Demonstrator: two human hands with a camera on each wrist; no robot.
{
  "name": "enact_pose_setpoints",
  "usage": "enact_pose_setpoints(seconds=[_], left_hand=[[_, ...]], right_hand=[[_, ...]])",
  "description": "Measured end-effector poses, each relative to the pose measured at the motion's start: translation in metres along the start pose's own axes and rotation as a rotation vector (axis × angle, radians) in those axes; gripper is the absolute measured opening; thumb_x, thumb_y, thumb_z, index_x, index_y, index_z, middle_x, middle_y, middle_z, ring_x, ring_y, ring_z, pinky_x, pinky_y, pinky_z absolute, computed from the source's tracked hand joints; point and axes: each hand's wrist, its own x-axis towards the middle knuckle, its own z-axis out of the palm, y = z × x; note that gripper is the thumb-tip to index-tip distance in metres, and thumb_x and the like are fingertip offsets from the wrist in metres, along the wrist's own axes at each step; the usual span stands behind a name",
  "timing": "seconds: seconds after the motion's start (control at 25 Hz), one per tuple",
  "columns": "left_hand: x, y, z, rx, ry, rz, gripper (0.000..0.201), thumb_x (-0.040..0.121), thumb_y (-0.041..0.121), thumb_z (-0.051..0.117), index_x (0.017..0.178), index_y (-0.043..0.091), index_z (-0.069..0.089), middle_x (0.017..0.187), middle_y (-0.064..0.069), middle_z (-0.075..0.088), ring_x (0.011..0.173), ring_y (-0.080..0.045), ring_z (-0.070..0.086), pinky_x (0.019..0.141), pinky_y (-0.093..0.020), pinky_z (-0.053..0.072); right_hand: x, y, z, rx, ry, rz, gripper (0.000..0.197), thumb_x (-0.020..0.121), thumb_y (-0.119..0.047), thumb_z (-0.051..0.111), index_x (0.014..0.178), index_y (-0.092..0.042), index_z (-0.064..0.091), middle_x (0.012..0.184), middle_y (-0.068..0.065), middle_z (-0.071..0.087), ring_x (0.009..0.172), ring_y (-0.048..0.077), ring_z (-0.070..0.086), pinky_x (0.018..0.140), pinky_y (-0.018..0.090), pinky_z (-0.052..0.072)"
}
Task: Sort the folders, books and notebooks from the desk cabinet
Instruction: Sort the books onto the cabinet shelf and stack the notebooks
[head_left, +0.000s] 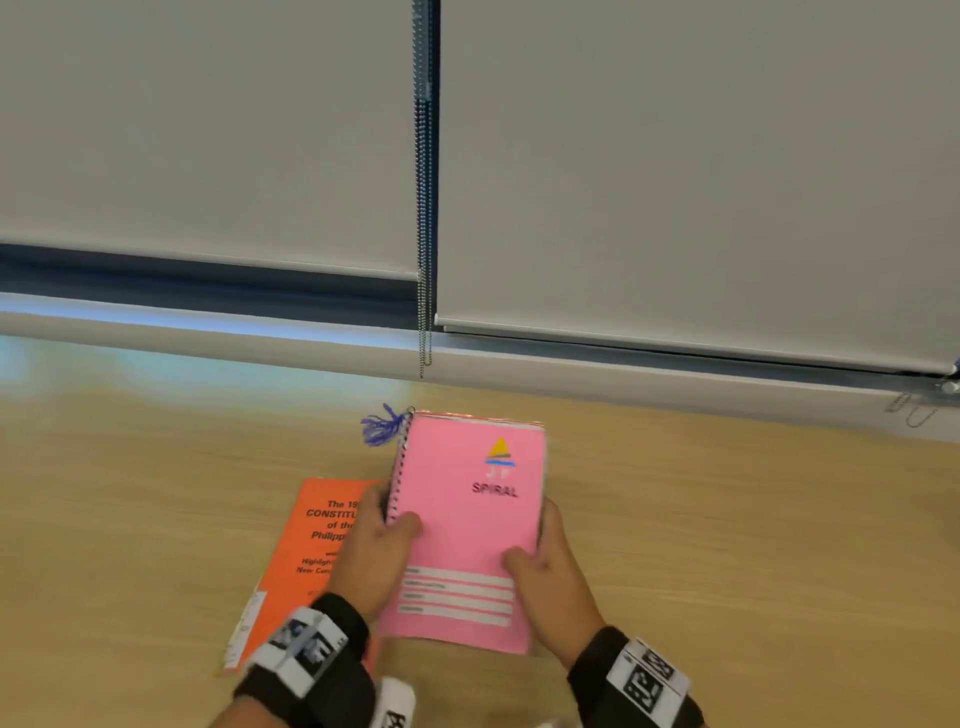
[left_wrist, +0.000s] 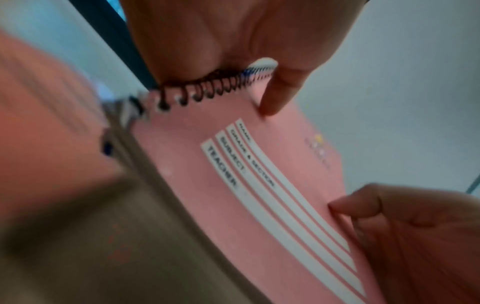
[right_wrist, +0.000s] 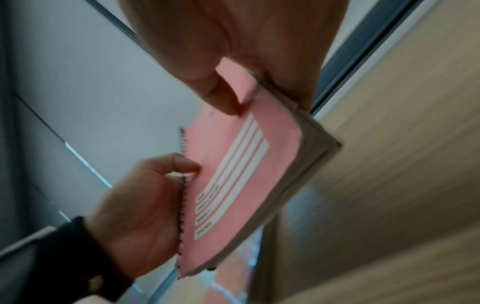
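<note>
I hold a pink spiral notebook (head_left: 462, 525) with both hands above the wooden desk (head_left: 727, 519). It is tilted up towards me, and a purple tassel (head_left: 382, 425) hangs at its top left corner. My left hand (head_left: 376, 545) grips the wire-bound edge, thumb on the cover (left_wrist: 233, 164). My right hand (head_left: 545, 571) grips the opposite edge, thumb on the cover (right_wrist: 233, 164) and fingers behind. An orange book (head_left: 317, 545) on the Philippine constitution lies flat on the desk under my left hand.
Grey roller blinds (head_left: 675, 182) cover the window behind the desk, and a bead chain (head_left: 423, 234) hangs between them down to the sill. Some thin papers (head_left: 244, 629) stick out under the orange book's left edge.
</note>
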Motion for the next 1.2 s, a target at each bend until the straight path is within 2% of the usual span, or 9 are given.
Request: enact_pose_setpoints(seconds=[0.12,0.28,0.52,0.64,0.8,0.88,1.0,1.12,1.2], left_hand=[[0.03,-0.007,-0.066,0.287,0.041,-0.115,0.029,0.085,0.02,0.055,0.113,0.012,0.052,0.101,-0.008,0.068,0.086,-0.025,0.066,0.079,-0.038,0.053],[0.053,-0.037,-0.125,0.567,0.033,-0.284,0.022,0.089,0.02,0.05,0.106,0.007,0.054,0.105,-0.015,0.065,0.093,-0.03,0.063,0.09,-0.043,0.051],[0.063,-0.055,-0.131,0.924,0.013,-0.396,0.044,0.09,0.032,0.046,0.126,0.007,0.045,0.128,-0.018,0.044,0.116,-0.036,0.049,0.098,-0.037,0.043],[0.066,-0.056,-0.128,0.838,-0.017,-0.365,0.036,0.091,0.024,0.048,0.122,0.005,0.05,0.124,-0.018,0.05,0.109,-0.034,0.055,0.092,-0.037,0.047],[0.073,-0.048,-0.135,0.568,-0.031,-0.434,0.019,0.083,0.015,0.06,0.096,0.002,0.059,0.103,-0.018,0.066,0.096,-0.034,0.064,0.083,-0.035,0.052],[0.072,-0.041,-0.137,0.308,-0.035,-0.527,0.031,0.073,0.013,0.07,0.097,-0.005,0.062,0.097,-0.022,0.069,0.091,-0.037,0.067,0.088,-0.043,0.054],[0.057,-0.039,-0.131,0.089,-0.14,-0.576,0.032,0.077,0.008,0.071,0.106,-0.004,0.064,0.094,-0.025,0.072,0.09,-0.043,0.069,0.088,-0.053,0.054],[0.032,-0.045,-0.127,-0.098,-0.145,-0.504,0.037,0.082,0.005,0.069,0.119,0.003,0.06,0.101,-0.024,0.072,0.093,-0.044,0.068,0.083,-0.053,0.056],[0.008,-0.049,-0.127,-0.228,-0.133,-0.465,0.039,0.083,0.006,0.068,0.121,0.005,0.058,0.104,-0.023,0.071,0.09,-0.041,0.069,0.074,-0.047,0.058]], right_hand=[[0.025,0.003,0.062,-0.047,-0.113,0.066,0.061,0.079,0.007,0.044,0.13,-0.026,0.038,0.115,-0.006,0.063,0.104,0.015,0.063,0.093,0.032,0.052],[0.036,0.013,0.129,-0.186,-0.213,0.201,0.052,0.079,-0.004,0.043,0.128,-0.018,0.041,0.121,0.0,0.061,0.106,0.018,0.06,0.081,0.021,0.048],[0.036,0.011,0.157,-0.588,-0.123,0.349,0.053,0.088,-0.018,0.046,0.138,-0.007,0.03,0.136,0.013,0.033,0.125,0.03,0.041,0.099,0.03,0.038],[0.035,0.008,0.159,-0.74,-0.077,0.402,0.045,0.087,-0.022,0.047,0.129,-0.011,0.038,0.133,0.011,0.032,0.126,0.03,0.033,0.105,0.037,0.033],[0.049,0.011,0.158,-0.604,-0.087,0.514,0.045,0.084,-0.02,0.048,0.128,-0.01,0.044,0.134,0.013,0.035,0.122,0.034,0.043,0.103,0.035,0.04],[0.053,0.013,0.156,-0.525,-0.09,0.507,0.042,0.076,-0.023,0.05,0.117,-0.013,0.055,0.129,0.014,0.046,0.113,0.033,0.053,0.096,0.036,0.048],[0.048,0.022,0.146,-0.324,-0.041,0.441,0.022,0.074,-0.012,0.055,0.094,-0.015,0.062,0.113,0.014,0.064,0.099,0.031,0.064,0.088,0.042,0.055],[0.031,0.03,0.134,-0.116,-0.013,0.416,0.043,0.078,-0.003,0.061,0.121,-0.008,0.056,0.116,0.009,0.065,0.101,0.027,0.065,0.091,0.044,0.054],[0.013,0.034,0.129,0.003,0.01,0.407,0.068,0.074,-0.013,0.069,0.137,-0.009,0.043,0.126,0.008,0.061,0.105,0.026,0.065,0.095,0.046,0.052]])
